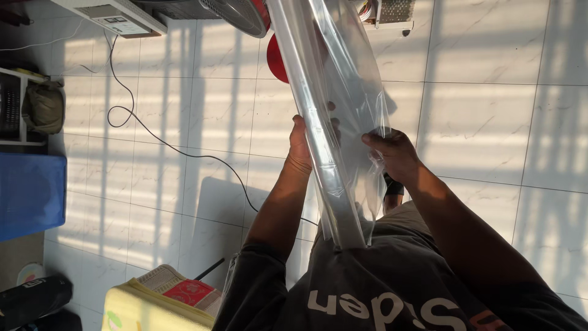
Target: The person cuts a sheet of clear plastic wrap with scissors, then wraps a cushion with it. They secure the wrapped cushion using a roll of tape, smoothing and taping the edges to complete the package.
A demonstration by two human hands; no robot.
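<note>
Far off to the left of the grip, a blue tub (30, 195) sat against the wall, with a shelf (12, 107) above it and a black cable (159, 141) snaking over the tiles (484, 129) toward the hands. Below and left of the grip lay a yellow pad (144, 309) with a red-printed box (193, 291) on it.

Now the left hand (300, 147) – it was closed round the left edge of the clear bag (334, 122), fingers wrapped behind the plastic, thumb side toward us. The bag ran long between both hands, its top rising up and away past the grip toward a fan (236, 12), its lower end hanging down to the person's dark shirt (380, 288).

And the right hand (395, 153) – it pinched the bag's right edge, fingertips pressed into crumpled plastic, knuckles up. So both hands had the bag, one each side, close together with the film stretched between them. Behind the bag, just above the grip, a red disc (277, 61) showed through. Sun stripes fell across the floor to the right.
</note>
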